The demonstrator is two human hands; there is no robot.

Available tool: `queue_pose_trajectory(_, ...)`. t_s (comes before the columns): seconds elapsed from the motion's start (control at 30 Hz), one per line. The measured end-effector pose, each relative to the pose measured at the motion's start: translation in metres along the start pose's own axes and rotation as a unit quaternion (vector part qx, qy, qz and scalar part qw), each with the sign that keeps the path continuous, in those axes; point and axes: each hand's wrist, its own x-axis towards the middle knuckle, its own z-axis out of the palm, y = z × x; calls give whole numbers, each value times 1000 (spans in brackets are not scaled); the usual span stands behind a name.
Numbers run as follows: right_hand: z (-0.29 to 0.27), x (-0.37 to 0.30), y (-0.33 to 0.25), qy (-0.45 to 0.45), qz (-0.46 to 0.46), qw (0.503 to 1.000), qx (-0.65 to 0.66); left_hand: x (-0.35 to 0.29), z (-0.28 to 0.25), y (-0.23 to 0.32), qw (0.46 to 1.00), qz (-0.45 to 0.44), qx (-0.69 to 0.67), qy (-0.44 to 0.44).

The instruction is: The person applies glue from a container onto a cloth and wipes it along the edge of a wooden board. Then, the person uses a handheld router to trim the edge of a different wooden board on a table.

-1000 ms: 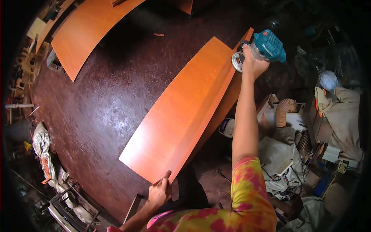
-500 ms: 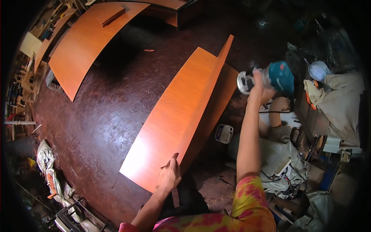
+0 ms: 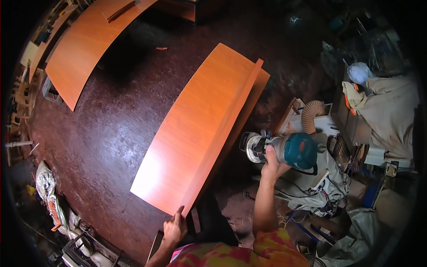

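A long orange wood-veneer panel slants across the middle, with an upright strip of the same finish along its right edge. My left hand is at the panel's near corner, its index finger stretched along the end of the strip and its other fingers curled against the edge. To the right of the panel, my right hand is wrapped round a trim router with a teal motor housing. The router lies sideways in the hand, base pointing left toward the strip and apart from it.
At the upper left lies another orange panel with a small wood strip on it. On the right are a ribbed tan hose, a beige cloth and grey sheeting. A wrapped bundle lies at the lower left.
My right hand has brought the router nearer to me and left, down beside the panel. My left hand has slid back along the strip to the panel's near corner. The strip appears lower.
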Motion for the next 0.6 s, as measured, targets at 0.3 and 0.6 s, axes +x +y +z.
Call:
queue_pose_trajectory(0.3, 14, -40, 5, -36, -38, 999, -4, -54, 24, -28, 998, 39, -50, 22)
queue_pose_trajectory(0.6, 40, -31, 24, -47, -82, 995, 8, -44, 10, -20, 1000, 5, -27, -8)
